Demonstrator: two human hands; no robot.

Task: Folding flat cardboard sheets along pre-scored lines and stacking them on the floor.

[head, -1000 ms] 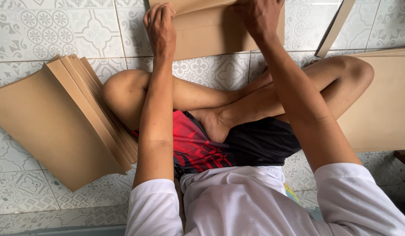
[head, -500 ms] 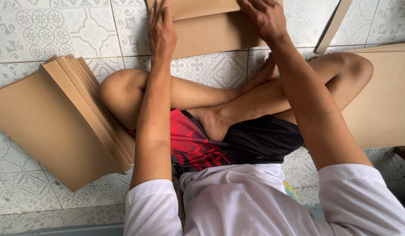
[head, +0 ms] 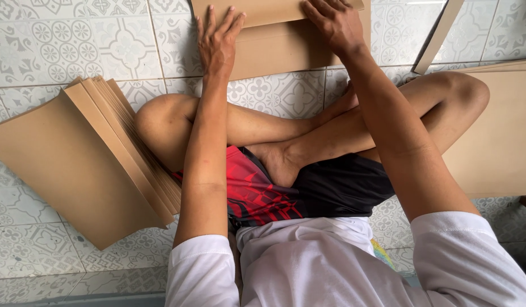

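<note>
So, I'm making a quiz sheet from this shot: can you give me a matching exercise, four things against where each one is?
Things:
1. left hand
2. right hand
3. fanned cardboard stack
4. large cardboard sheet

Places:
a. floor beside the left knee
b. right part of the folded cardboard piece
c. floor beside the right knee
d. left edge of the folded cardboard piece

Pairs: 1-d, 2-b, 3-a, 4-c

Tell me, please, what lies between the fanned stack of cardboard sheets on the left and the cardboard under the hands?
In the head view, only patterned floor tile lies between the stack and the cardboard.
</note>
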